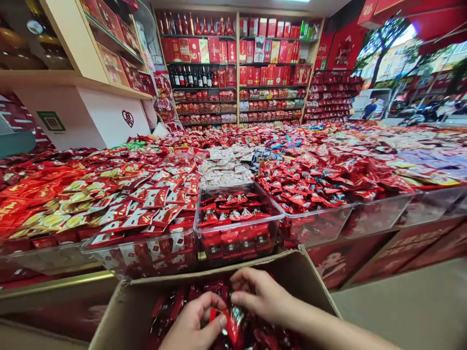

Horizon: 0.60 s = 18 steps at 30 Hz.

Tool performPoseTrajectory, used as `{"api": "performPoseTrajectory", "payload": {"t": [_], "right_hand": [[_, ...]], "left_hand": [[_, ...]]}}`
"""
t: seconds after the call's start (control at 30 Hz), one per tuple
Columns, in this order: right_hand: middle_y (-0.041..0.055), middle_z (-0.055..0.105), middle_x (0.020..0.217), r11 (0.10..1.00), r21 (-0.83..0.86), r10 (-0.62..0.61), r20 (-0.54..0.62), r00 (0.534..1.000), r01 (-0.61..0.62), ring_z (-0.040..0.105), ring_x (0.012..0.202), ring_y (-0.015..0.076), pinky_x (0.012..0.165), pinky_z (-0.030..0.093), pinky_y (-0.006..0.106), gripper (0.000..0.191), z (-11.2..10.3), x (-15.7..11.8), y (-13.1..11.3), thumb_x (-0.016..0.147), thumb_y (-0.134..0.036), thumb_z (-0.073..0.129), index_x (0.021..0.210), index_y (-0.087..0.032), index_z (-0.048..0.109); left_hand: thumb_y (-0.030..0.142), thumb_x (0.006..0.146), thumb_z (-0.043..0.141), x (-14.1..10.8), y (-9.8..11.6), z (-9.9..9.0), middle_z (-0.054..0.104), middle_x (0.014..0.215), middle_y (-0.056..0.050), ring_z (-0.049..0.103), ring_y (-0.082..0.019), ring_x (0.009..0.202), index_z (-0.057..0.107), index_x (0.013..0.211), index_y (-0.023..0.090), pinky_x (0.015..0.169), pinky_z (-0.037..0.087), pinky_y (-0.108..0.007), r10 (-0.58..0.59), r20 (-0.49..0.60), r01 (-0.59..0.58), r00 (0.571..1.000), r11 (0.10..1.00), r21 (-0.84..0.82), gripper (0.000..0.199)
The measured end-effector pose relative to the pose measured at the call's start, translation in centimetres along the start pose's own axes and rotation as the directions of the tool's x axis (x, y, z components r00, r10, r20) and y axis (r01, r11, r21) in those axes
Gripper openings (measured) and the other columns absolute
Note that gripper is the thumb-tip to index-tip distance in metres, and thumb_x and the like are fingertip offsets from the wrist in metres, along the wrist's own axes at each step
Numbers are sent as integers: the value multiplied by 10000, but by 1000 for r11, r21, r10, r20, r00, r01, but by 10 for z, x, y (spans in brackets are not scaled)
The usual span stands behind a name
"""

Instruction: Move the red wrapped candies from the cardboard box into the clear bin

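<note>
Low in the head view stands an open cardboard box [317,277] holding many small dark-red wrapped packets [178,304]. Both of my hands are inside its opening. My left hand [199,321] pinches a bright red snack packet [232,328] between thumb and forefinger. Curled over the same packet's upper end is my right hand [260,296], its thumb against the wrapper; part of its grip is hidden. Just beyond the box sits a clear plastic bin [239,224], partly filled with red packets lower than its rim.
Heaped bins of red-and-white packets [156,199] lie to the left, and red packets [302,187] to the right. White packets [226,163] are piled behind. Shelves [237,63] with bottles and red boxes line the back wall. A person in blue [370,109] is outside at right.
</note>
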State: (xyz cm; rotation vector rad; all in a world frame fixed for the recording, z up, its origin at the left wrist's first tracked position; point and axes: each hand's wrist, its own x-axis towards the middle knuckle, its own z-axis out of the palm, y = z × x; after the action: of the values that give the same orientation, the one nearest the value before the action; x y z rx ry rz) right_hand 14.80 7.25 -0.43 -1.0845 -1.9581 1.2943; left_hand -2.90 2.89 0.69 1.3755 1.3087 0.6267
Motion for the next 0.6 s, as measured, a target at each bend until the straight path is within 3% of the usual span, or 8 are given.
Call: {"api": "performPoseTrajectory", "payload": {"t": [0.1,0.2,0.3,0.37,0.47,0.6], "right_hand": [[-4,547,708,940,282,170,110,979,-194,449,540,73,504,370,201,327,-5,2,2,665,-336,604,916,-139,536],[-47,490,579,879,395,225,154,962,-268,385,467,48,445,309,185,335,-10,1,-2,576,-378,671,753,-131,531],[-53,478,519,855,462,224,80,971,-235,377,461,45,449,287,187,334,-11,-1,-7,517,-374,706,629,-124,515],[-59,468,487,836,506,221,39,974,-210,356,436,40,439,274,188,323,-10,-2,-8,519,-373,704,607,-123,520],[-57,464,471,829,535,186,14,982,-164,335,420,36,427,258,188,289,-8,-1,-7,569,-371,675,596,-120,533],[-30,524,526,841,536,123,-46,991,-79,412,469,60,475,325,204,242,-6,-1,-7,614,-361,644,598,-132,567]], "left_hand": [[339,760,517,0,3,3,497,546,74,393,-79,500,503,823,165,495,307,-196,31,13,-30,999,998,-55,187],[338,773,494,0,3,4,549,596,43,430,-98,538,509,848,164,532,336,-212,35,28,-35,999,999,-19,190],[335,770,496,0,0,3,579,638,29,493,-124,590,518,895,179,565,375,-222,39,25,-40,999,999,35,202],[340,760,512,1,-1,3,620,799,-4,542,-162,750,518,978,198,687,406,-251,53,29,-55,998,997,52,260],[350,753,526,2,0,6,617,973,-19,502,-206,969,546,1034,221,847,355,-274,93,0,-93,996,992,84,310],[358,808,434,1,2,11,628,670,8,545,-179,679,648,828,200,649,398,-249,141,-3,-140,990,987,73,266]]}}
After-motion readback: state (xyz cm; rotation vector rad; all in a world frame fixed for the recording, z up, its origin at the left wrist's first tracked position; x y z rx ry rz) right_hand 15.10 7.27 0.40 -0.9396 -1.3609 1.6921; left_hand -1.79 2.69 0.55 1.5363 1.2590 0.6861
